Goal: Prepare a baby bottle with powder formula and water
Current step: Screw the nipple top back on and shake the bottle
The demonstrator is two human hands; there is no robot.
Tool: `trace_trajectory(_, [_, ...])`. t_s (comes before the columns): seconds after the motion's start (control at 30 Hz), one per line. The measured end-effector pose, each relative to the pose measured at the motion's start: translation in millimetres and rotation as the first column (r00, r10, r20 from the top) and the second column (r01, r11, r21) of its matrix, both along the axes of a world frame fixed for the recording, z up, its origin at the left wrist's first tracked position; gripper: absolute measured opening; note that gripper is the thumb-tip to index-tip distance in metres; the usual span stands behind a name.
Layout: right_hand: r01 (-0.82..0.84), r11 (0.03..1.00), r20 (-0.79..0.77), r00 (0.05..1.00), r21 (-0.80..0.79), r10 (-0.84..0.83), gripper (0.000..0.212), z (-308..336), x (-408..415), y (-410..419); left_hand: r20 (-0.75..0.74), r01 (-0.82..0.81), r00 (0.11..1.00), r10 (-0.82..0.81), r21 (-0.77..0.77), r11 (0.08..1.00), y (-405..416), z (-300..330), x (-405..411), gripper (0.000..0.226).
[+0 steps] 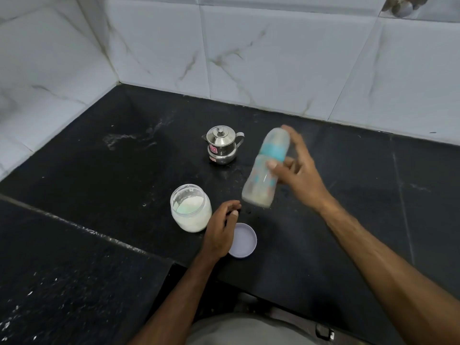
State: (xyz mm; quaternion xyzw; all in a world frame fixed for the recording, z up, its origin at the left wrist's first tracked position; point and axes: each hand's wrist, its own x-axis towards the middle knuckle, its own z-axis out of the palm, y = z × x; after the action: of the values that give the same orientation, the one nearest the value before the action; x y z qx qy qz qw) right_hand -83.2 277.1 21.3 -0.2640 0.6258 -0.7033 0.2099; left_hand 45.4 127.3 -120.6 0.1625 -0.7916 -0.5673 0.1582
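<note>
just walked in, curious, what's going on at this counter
A person is making up a baby bottle. The right hand holds the blurred, tilted bottle above the black counter. The left hand rests by the open jar of white powder, partly over its lilac lid. A small lidded steel pot stands behind.

Before you, the speckled black stone desk looks matt and rough; the small steel pot shines mirror-bright; the translucent plastic baby bottle and clear powder jar look smooth.
</note>
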Motion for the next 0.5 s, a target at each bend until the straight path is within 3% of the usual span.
trace_trajectory(0.07, [-0.165, 0.981, -0.009, 0.986, 0.107, 0.167, 0.076, -3, 8, 2, -0.003, 0.005, 1.0, -0.005, -0.004, 1.0, -1, 1, -1, 0.029])
trace_trajectory(0.1, [-0.16, 0.981, -0.008, 0.987, 0.107, 0.162, 0.076, -2, 7, 1, -0.005, 0.005, 1.0, -0.005, -0.002, 1.0, -1, 1, -1, 0.029])
trace_trajectory(0.2, [0.099, 0.993, 0.046, 0.994, -0.06, -0.097, 0.073, 4, -6, 0, 0.003, 0.005, 1.0, -0.005, 0.016, 1.0, 1, 1, 0, 0.032])
trace_trajectory(0.27, [0.171, 0.979, 0.06, 0.984, -0.109, -0.165, 0.072, 4, -8, -1, 0.006, 0.002, 1.0, -0.002, 0.017, 1.0, 1, 1, 1, 0.033])
trace_trajectory(0.4, [-0.163, 0.979, -0.005, 0.986, 0.12, 0.165, 0.077, -3, 10, 1, 0.002, 0.011, 1.0, -0.011, -0.009, 1.0, 0, 3, 0, 0.026])
trace_trajectory(0.43, [-0.167, 0.979, -0.011, 0.985, 0.12, 0.17, 0.077, -2, 10, 1, -0.001, 0.012, 1.0, -0.012, -0.011, 1.0, 0, 3, 0, 0.025])
trace_trajectory(0.5, [-0.008, 1.0, 0.018, 1.0, 0.013, 0.008, 0.074, 4, 2, -1, 0.004, 0.006, 1.0, -0.006, -0.004, 1.0, 1, 2, 1, 0.029])
